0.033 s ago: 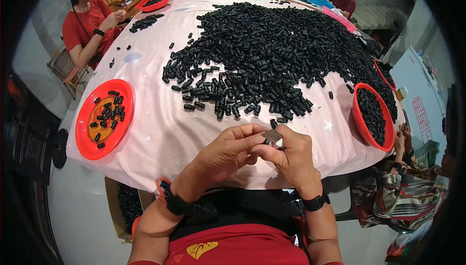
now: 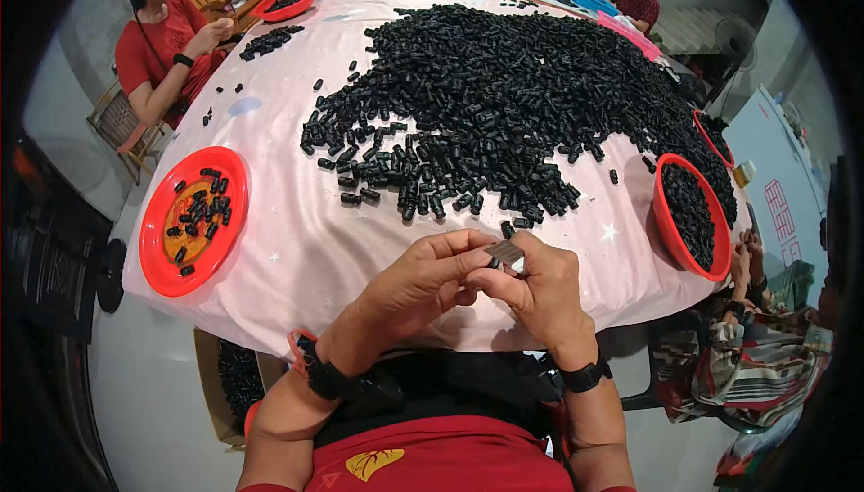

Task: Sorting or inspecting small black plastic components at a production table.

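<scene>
My left hand (image 2: 416, 280) and my right hand (image 2: 545, 292) meet above the near edge of the table. Between the thumb and forefinger of my right hand is a thin, flat metal blade (image 2: 507, 253). My left fingers pinch a small black cylindrical piece (image 2: 494, 263) against the blade; most of it is hidden by the fingers. Just beyond my hands spreads a large pile of similar black pieces (image 2: 504, 87). To the left, a red plate (image 2: 151, 249) holds several of them, lying loose. A red bowl (image 2: 663, 215) full of black parts stands at the right.
A pink patterned cloth (image 2: 288, 298) covers the table. Below its near edge, a cardboard box (image 2: 209, 384) contains black parts. One person (image 2: 162, 60) sits at the far left; another person's hands (image 2: 743, 262) are close by on the right. Beyond the pile lies a pink tray (image 2: 630, 35).
</scene>
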The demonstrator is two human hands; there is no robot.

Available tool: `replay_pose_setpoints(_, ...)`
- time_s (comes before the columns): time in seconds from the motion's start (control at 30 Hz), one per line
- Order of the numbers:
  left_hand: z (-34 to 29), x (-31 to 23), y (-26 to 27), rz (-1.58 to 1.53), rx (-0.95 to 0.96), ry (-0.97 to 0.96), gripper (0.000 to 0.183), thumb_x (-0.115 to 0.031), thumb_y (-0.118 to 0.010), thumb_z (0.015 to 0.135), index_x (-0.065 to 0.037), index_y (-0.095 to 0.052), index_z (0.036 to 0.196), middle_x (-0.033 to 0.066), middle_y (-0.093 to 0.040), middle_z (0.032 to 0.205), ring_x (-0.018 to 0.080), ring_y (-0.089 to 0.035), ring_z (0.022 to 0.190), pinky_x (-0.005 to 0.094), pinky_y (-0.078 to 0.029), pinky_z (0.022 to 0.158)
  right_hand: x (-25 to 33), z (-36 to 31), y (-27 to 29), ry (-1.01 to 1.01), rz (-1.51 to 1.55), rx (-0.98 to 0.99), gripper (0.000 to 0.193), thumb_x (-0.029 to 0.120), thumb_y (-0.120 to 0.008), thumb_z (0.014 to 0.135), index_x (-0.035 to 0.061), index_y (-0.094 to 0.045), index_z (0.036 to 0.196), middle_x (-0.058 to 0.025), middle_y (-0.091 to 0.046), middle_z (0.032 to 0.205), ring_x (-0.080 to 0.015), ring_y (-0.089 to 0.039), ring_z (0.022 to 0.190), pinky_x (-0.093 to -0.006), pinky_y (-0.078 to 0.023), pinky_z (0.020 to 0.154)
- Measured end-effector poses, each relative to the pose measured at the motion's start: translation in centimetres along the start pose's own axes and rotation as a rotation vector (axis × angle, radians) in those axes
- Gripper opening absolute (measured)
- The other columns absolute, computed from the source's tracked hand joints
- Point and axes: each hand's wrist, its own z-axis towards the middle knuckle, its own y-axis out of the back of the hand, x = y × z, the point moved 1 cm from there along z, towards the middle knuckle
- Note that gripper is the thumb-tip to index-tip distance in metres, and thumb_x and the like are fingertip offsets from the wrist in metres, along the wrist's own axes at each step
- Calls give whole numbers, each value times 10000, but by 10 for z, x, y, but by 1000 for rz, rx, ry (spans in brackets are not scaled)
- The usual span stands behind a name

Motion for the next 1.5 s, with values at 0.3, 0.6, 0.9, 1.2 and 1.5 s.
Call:
replay_pose_setpoints(0.3, -2, -2, -5, 3, -26, -1, 265, -228, -585, 930, -69, -580, 1142, -43, -607, 965, 23, -526, 802, 186, -414, 696, 1, 1, 1, 5, -34, 14, 458, 479, -731, 730, 56, -559, 688, -100, -576, 537, -249, -601, 473, -323, -445, 427)
replay_pose_setpoints(0.6, -1, 1, -3, -7, -21, -5, 271, -243, -612, 914, -77, -589, 1126, -49, -605, 946, 16, -517, 784, 178, -416, 698, -4, 0, -2, 4, 52, 4, 445, 466, -734, 737, 56, -566, 683, -93, -566, 526, -239, -594, 467, -323, -439, 426)
replay_pose_setpoints(0.9, -2, 0, -1, -41, -25, -6, 285, -205, -607, 909, -53, -563, 1145, -14, -624, 991, 38, -574, 822, 194, -466, 717, -3, -1, -2, -12, 29, 52, 441, 466, -721, 751, 50, -584, 704, -106, -581, 551, -253, -601, 481, -330, -445, 434)
replay_pose_setpoints(1.2, -4, -3, -7, 12, -37, 20, 267, -248, -582, 931, -72, -587, 1131, -37, -610, 947, 28, -530, 783, 185, -422, 691, -4, -1, 0, -1, 48, 35, 468, 487, -721, 741, 44, -570, 716, -105, -578, 550, -258, -616, 497, -328, -455, 439)
replay_pose_setpoints(1.5, -3, -2, -5, 28, -47, 9, 257, -248, -583, 931, -75, -591, 1119, -44, -602, 927, 22, -513, 766, 188, -414, 677, -2, 0, -1, 21, 11, 23, 459, 484, -721, 744, 50, -575, 720, -89, -580, 543, -243, -612, 487, -320, -462, 439)
